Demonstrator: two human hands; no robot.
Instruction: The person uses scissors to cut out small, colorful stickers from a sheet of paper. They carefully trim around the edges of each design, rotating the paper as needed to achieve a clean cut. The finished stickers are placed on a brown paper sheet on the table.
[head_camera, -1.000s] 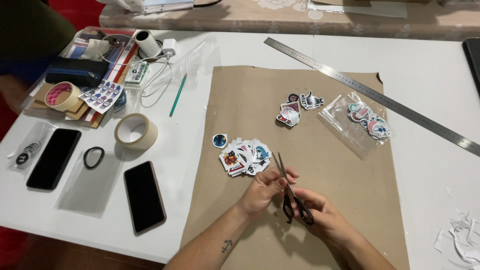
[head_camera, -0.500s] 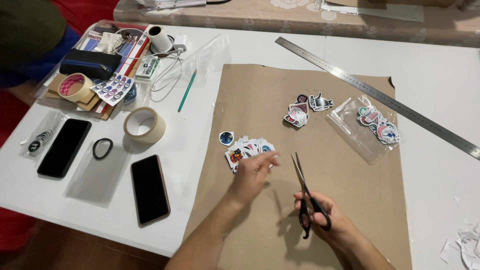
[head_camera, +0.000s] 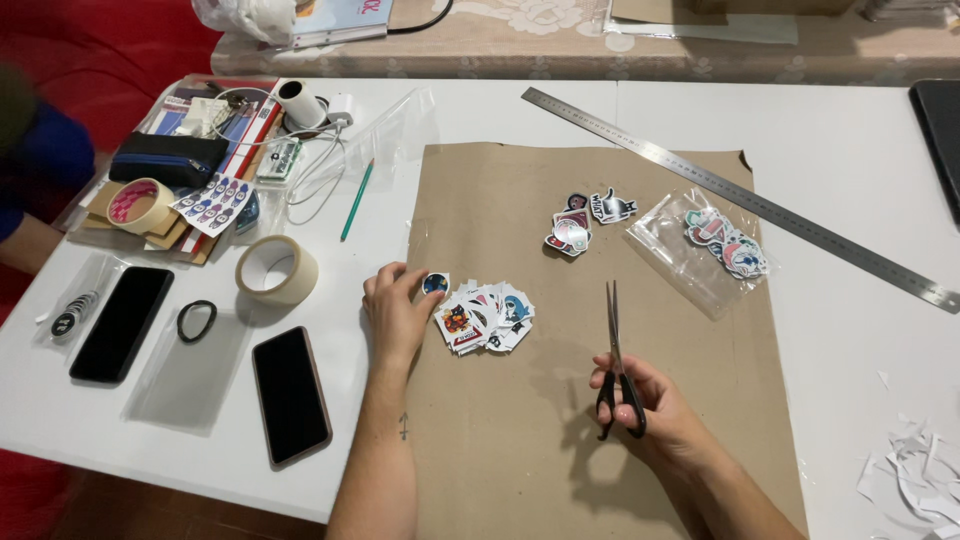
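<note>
A small round sticker (head_camera: 435, 284), dark blue with a lighter mark at its centre, lies on the left edge of a sheet of brown kraft paper (head_camera: 500, 440), just left of a loose heap of cut-out stickers (head_camera: 486, 316) printed with cartoon figures in red, blue and white. The left hand (head_camera: 398, 312) lies palm down across the paper's left edge, fingers loosely curled, with the fingertips (head_camera: 418, 282) at the round sticker; it appears to be pinching or touching the sticker's rim, though the view is too small to say whether it has actually gripped it. The forearm runs back toward the near edge of the white table (head_camera: 850, 150). The right hand (head_camera: 650, 410) rests near the middle of the paper, closed around the black handles of a pair of scissors (head_camera: 616, 350), whose blades lie together and point away toward the far side. Farther off on the paper sit a few more stickers (head_camera: 585, 220) and a clear plastic bag (head_camera: 705, 250) holding others, with a long steel ruler (head_camera: 740, 195) running diagonally beyond them. To the left, off the paper, are a roll of tape (head_camera: 276, 270) and a dark phone (head_camera: 290, 395).
</note>
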